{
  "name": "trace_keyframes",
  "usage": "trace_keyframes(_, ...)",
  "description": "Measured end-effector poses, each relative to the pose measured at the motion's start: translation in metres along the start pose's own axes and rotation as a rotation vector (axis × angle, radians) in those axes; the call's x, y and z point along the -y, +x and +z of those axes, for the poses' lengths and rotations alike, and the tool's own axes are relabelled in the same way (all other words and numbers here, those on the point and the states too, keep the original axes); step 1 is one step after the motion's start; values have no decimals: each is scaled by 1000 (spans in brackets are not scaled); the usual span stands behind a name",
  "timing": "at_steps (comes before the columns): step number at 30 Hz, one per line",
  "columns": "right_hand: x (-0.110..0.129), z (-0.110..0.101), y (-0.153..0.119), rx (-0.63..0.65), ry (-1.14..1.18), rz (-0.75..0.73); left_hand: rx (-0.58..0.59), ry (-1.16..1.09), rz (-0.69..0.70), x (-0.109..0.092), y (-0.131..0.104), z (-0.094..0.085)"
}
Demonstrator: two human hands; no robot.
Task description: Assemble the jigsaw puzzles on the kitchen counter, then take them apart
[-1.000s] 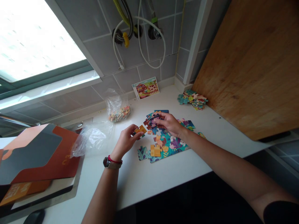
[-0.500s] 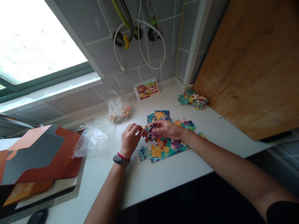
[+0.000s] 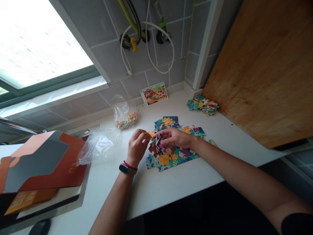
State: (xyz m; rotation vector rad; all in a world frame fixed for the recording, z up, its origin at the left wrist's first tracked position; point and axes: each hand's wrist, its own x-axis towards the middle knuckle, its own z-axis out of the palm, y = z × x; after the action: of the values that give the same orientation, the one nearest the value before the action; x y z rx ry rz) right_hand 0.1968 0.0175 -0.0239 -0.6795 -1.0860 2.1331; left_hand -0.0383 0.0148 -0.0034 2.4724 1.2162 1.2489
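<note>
My left hand, with a dark band at its wrist, pinches a yellow-orange puzzle piece at its fingertips. Close beside it, my right hand is closed on several dark and purple puzzle pieces. A brown piece lies just below the held ones; whether it is held cannot be told. Under and around the hands is a colourful, partly joined puzzle with loose pieces on it, partly hidden by my right hand. Two joined yellow pieces show near its lower left.
A picture card leans on the wall at the back of the white table. A pile of pieces lies at the back right. Left of the puzzle are a bag of pieces, an empty plastic bag and an orange box.
The yellow-orange piece in my left hand has turned so its face shows. The dark pieces in my right hand have tilted and sit slightly lower. The brown piece has also dropped a little.
</note>
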Motion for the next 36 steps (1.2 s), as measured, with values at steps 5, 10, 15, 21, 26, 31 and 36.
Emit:
trace_keyframes(5, 1, -1, 0, -23, -12, -20, 40, -83, -83, 3, 2, -2)
trace_keyframes(10, 4, -3, 0, -26, 3, -35, 19, -152, -159, 9, 2, -9)
trace_keyframes(15, 5, -4, 0, -37, -18, -32, -107, -324, -400, 18, 1, -8)
trace_keyframes(21, 1, -6, 3, -36, -102, -128, -59, -674, -781, 17, 5, 1)
trace_keyframes(26, -4, -7, 7, -6, -244, -152, 35, -891, -891, 1, 6, 5)
trace_keyframes(31, -6, -8, 9, -24, -263, -168, 64, -948, -881, -10, 7, 4)
trace_keyframes(36, -5, -8, 9, -11, -263, -154, 5, -891, -881, -8, 7, 3)
